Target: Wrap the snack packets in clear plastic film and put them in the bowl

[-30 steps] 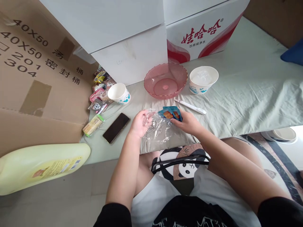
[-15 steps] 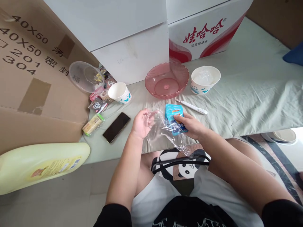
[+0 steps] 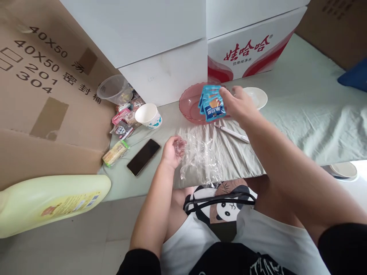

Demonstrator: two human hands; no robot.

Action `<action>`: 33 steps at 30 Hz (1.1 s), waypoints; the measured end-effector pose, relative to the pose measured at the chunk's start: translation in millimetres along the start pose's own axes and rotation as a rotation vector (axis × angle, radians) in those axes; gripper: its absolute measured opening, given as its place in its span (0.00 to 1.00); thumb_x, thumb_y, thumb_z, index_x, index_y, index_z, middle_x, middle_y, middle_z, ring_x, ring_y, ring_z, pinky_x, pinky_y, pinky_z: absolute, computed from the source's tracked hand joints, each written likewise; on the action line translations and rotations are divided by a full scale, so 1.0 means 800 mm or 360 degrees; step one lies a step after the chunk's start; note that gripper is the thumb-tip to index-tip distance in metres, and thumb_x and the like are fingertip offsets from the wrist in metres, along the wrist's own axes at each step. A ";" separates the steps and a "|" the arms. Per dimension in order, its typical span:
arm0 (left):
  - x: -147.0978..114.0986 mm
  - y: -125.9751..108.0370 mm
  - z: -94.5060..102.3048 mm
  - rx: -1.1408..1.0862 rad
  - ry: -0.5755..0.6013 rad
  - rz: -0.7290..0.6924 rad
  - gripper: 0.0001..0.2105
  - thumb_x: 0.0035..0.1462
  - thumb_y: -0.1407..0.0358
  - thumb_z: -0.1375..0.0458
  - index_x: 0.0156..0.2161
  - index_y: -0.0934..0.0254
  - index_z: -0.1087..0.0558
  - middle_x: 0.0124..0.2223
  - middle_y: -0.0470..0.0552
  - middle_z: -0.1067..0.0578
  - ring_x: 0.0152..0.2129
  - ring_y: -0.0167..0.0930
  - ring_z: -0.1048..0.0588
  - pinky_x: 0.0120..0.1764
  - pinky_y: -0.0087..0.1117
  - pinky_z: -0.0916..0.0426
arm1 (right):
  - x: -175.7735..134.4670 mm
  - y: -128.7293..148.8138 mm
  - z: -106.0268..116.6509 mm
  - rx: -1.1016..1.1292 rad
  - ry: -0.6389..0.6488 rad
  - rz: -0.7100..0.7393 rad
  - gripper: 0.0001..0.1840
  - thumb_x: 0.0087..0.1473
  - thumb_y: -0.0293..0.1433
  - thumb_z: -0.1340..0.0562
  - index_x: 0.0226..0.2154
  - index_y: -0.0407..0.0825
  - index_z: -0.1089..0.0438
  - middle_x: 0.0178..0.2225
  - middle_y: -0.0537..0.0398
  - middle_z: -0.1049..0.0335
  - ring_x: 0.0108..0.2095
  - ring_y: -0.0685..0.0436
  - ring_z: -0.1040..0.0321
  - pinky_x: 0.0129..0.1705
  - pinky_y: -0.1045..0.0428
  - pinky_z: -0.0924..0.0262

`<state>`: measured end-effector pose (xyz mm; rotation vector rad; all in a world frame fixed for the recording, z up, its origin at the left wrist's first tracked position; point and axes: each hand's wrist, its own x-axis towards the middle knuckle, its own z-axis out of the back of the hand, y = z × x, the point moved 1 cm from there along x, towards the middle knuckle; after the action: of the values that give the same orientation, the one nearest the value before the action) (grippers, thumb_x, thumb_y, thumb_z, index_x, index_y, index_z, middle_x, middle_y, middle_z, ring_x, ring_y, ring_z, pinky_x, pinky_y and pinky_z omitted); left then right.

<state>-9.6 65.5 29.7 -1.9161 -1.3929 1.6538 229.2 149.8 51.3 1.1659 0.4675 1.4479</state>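
Observation:
My right hand [image 3: 240,104] holds a few blue snack packets [image 3: 212,103] in the air above the pink plastic bowl [image 3: 187,107]. My left hand [image 3: 172,151] pinches the edge of a clear plastic bag [image 3: 203,156] that lies crumpled on the pale green cloth near the front edge. A white utility knife [image 3: 231,132] lies on the cloth between the bag and the bowl. Behind my right hand a white paper bowl [image 3: 259,97] is partly hidden.
A paper cup [image 3: 148,115], a black phone [image 3: 143,151], a wrapped biscuit bar [image 3: 115,152] and several snack packets [image 3: 123,122] lie at left. A clear tub [image 3: 114,89] leans on the cardboard box. White cartons stand behind. A yellow jug [image 3: 51,200] lies at lower left.
My right hand pulled the blue packets out of the clear bag and lifted them up and away over the pink bowl. The left hand stayed on the bag, which sagged flat.

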 end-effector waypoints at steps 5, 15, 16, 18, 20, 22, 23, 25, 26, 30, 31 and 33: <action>0.009 0.003 0.013 0.0331 -0.0043 -0.0194 0.06 0.46 0.63 0.43 0.25 0.61 0.37 0.21 0.45 0.28 0.14 0.23 0.38 0.16 0.23 0.52 | -0.098 0.010 0.034 -0.0163 0.0077 0.0225 0.11 0.62 0.36 0.41 0.47 0.52 0.30 0.42 0.48 0.23 0.38 0.42 0.24 0.41 0.45 0.28; -0.010 -0.006 0.052 0.1619 -0.0268 -0.1524 0.09 0.56 0.62 0.39 0.42 0.60 0.27 0.47 0.55 0.21 0.49 0.38 0.25 0.58 0.40 0.34 | -0.192 -0.030 -0.008 -0.0560 0.1096 0.0631 0.19 0.61 0.33 0.41 0.53 0.51 0.25 0.61 0.44 0.28 0.63 0.30 0.34 0.64 0.32 0.40; -0.018 -0.002 0.053 0.1733 -0.0006 -0.1479 0.09 0.57 0.61 0.39 0.43 0.59 0.26 0.47 0.55 0.21 0.49 0.39 0.24 0.58 0.40 0.34 | -0.187 -0.033 -0.007 -0.0624 0.1048 0.0587 0.19 0.62 0.33 0.42 0.53 0.51 0.25 0.61 0.44 0.28 0.64 0.29 0.34 0.64 0.31 0.41; -0.030 0.012 0.053 0.2015 0.0466 -0.1268 0.17 0.52 0.59 0.33 0.48 0.57 0.24 0.54 0.54 0.21 0.56 0.42 0.26 0.63 0.44 0.37 | -0.179 -0.038 -0.002 -0.0703 0.0967 0.0510 0.20 0.61 0.33 0.42 0.53 0.52 0.25 0.61 0.44 0.28 0.64 0.27 0.36 0.64 0.29 0.41; -0.033 0.027 0.053 0.2276 0.0686 -0.1062 0.28 0.43 0.61 0.27 0.52 0.54 0.23 0.63 0.54 0.27 0.65 0.48 0.35 0.68 0.49 0.43 | -0.176 -0.041 0.005 -0.0698 0.0887 0.0439 0.21 0.61 0.34 0.42 0.54 0.50 0.25 0.61 0.41 0.29 0.65 0.25 0.38 0.64 0.28 0.42; -0.029 0.034 0.053 0.2379 0.0661 -0.1004 0.27 0.45 0.64 0.28 0.53 0.54 0.22 0.67 0.53 0.30 0.68 0.48 0.38 0.69 0.51 0.46 | -0.177 -0.039 0.012 -0.0569 0.0878 0.0448 0.23 0.62 0.38 0.41 0.56 0.49 0.26 0.62 0.39 0.31 0.66 0.24 0.40 0.64 0.27 0.44; -0.025 0.035 0.053 0.2363 0.0614 -0.1023 0.22 0.50 0.65 0.31 0.52 0.54 0.21 0.66 0.53 0.29 0.66 0.47 0.35 0.69 0.50 0.44 | -0.180 -0.037 0.016 -0.0463 0.0937 0.0502 0.26 0.60 0.42 0.39 0.57 0.50 0.27 0.64 0.40 0.32 0.67 0.24 0.42 0.65 0.27 0.45; -0.019 0.032 0.051 0.2231 0.0500 -0.1097 0.13 0.58 0.66 0.38 0.48 0.54 0.20 0.61 0.53 0.24 0.60 0.43 0.28 0.65 0.47 0.38 | -0.187 -0.030 0.021 -0.0261 0.1147 0.0648 0.35 0.55 0.48 0.34 0.61 0.53 0.31 0.67 0.43 0.36 0.70 0.24 0.47 0.67 0.27 0.48; -0.017 0.029 0.049 0.2138 0.0448 -0.1126 0.11 0.60 0.66 0.40 0.45 0.55 0.19 0.58 0.53 0.22 0.57 0.41 0.25 0.63 0.45 0.35 | -0.191 -0.027 0.022 -0.0212 0.1257 0.0701 0.39 0.52 0.49 0.31 0.63 0.54 0.32 0.68 0.44 0.38 0.71 0.23 0.49 0.68 0.27 0.50; -0.013 0.024 0.041 0.1841 0.0381 -0.1169 0.08 0.62 0.64 0.41 0.38 0.58 0.18 0.50 0.55 0.18 0.51 0.40 0.21 0.59 0.42 0.31 | -0.199 -0.024 0.013 -0.0359 0.1324 0.0657 0.32 0.54 0.36 0.32 0.61 0.52 0.30 0.68 0.44 0.37 0.70 0.24 0.46 0.68 0.26 0.50; -0.014 0.024 0.040 0.1809 0.0384 -0.1174 0.09 0.62 0.64 0.42 0.38 0.58 0.18 0.49 0.55 0.18 0.50 0.40 0.21 0.58 0.42 0.31 | -0.198 -0.025 0.009 -0.0381 0.1273 0.0643 0.24 0.56 0.33 0.34 0.56 0.52 0.27 0.66 0.45 0.34 0.69 0.26 0.43 0.68 0.27 0.49; -0.014 0.025 0.040 0.1784 0.0379 -0.1184 0.10 0.63 0.63 0.43 0.37 0.58 0.18 0.48 0.55 0.18 0.50 0.40 0.21 0.59 0.43 0.31 | -0.193 -0.025 0.002 -0.0312 0.1155 0.0638 0.12 0.60 0.31 0.39 0.45 0.52 0.23 0.60 0.46 0.27 0.65 0.29 0.36 0.66 0.30 0.45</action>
<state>-26.5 34.9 12.4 -0.7685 -0.6477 1.2818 217.0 13.9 -24.0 0.5610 0.5836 2.2183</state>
